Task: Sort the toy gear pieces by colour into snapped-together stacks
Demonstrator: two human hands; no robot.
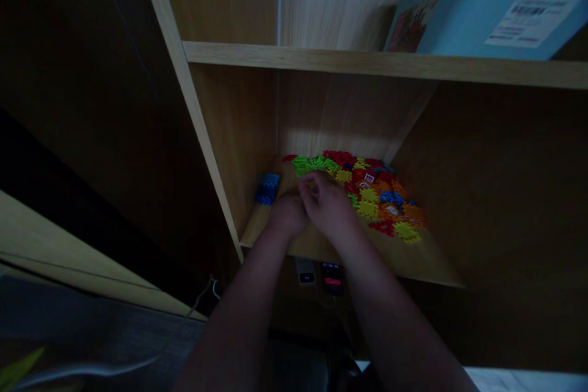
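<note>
My left hand (pixel 287 214) and right hand (pixel 328 202) met, fingers curled, beside the toy pieces (pixel 376 196) heaped on the shelf (pixel 413 257). Gloom hid any grip. The blue stack (pixel 267 188) stood apart, seemingly sorted.

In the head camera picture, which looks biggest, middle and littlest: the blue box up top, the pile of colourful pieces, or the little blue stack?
1. blue box on the upper shelf: largest, though it may sit nearer the camera.
2. pile of colourful pieces.
3. little blue stack: smallest.
</note>
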